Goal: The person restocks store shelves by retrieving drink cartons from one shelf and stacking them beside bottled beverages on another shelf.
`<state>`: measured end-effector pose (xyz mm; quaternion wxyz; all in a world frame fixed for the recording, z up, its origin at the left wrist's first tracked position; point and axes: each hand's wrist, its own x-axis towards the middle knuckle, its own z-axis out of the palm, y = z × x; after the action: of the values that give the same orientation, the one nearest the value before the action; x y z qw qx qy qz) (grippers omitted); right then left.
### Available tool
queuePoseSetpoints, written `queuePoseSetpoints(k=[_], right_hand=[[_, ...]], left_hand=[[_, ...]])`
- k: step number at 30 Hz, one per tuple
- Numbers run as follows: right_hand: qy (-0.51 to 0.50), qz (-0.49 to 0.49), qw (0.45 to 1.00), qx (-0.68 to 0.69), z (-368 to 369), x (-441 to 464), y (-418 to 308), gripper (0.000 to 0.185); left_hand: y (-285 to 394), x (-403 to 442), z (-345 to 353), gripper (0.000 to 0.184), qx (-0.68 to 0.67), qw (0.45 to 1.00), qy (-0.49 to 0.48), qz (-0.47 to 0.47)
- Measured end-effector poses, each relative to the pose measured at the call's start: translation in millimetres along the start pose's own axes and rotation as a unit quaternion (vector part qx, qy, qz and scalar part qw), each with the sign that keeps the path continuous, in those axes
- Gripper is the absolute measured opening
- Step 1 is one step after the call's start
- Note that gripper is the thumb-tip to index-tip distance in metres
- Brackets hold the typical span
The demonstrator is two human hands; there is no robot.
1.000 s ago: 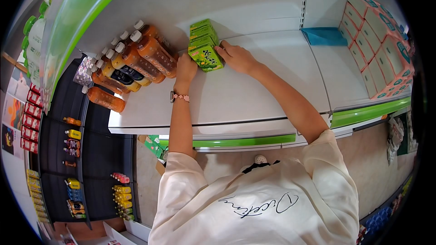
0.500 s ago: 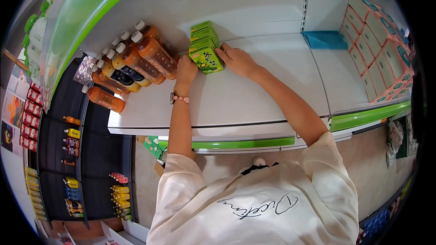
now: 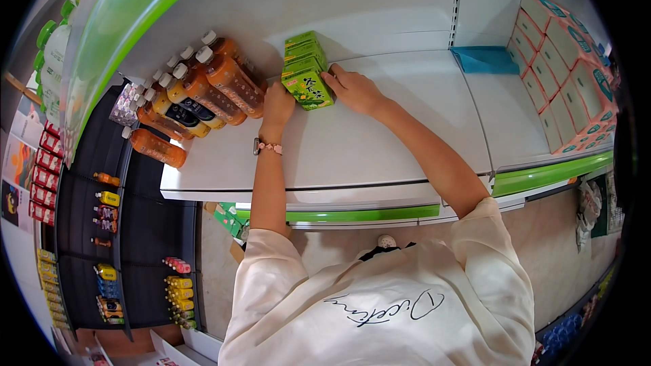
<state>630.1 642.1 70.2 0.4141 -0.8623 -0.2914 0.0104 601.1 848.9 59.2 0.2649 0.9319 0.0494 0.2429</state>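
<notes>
A row of green drink cartons (image 3: pixel 309 89) with dark lettering and yellow flowers runs back toward the shelf's rear wall. My left hand (image 3: pixel 279 104), with a watch band on the wrist, is closed against the left side of the front carton; its fingertips are partly hidden. On the opposite side, my right hand (image 3: pixel 354 90) presses its fingers to the front carton's right edge. The cartons stand on the white shelf (image 3: pixel 380 152), held between both hands. Just left of my left hand are several orange drink bottles (image 3: pixel 234 88) with white caps.
One orange bottle (image 3: pixel 157 148) sits apart near the shelf's left edge. A blue packet (image 3: pixel 485 59) lies at the back right beside stacked pink-and-white tissue packs (image 3: pixel 566 81). A dark shelving unit (image 3: pixel 152 230) with drinks stands at left. A green-edged shelf (image 3: pixel 112 41) curves across the upper left.
</notes>
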Motion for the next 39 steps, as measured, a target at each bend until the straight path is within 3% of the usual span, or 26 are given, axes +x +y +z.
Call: queuePoseSetpoints(k=[39], right_hand=[[-0.003, -0.001, 1.0, -0.01, 1.3, 1.4, 1.1, 0.044]], left_hand=[[7.9, -1.1, -4.5, 0.023, 0.001, 1.0, -0.01, 0.011]])
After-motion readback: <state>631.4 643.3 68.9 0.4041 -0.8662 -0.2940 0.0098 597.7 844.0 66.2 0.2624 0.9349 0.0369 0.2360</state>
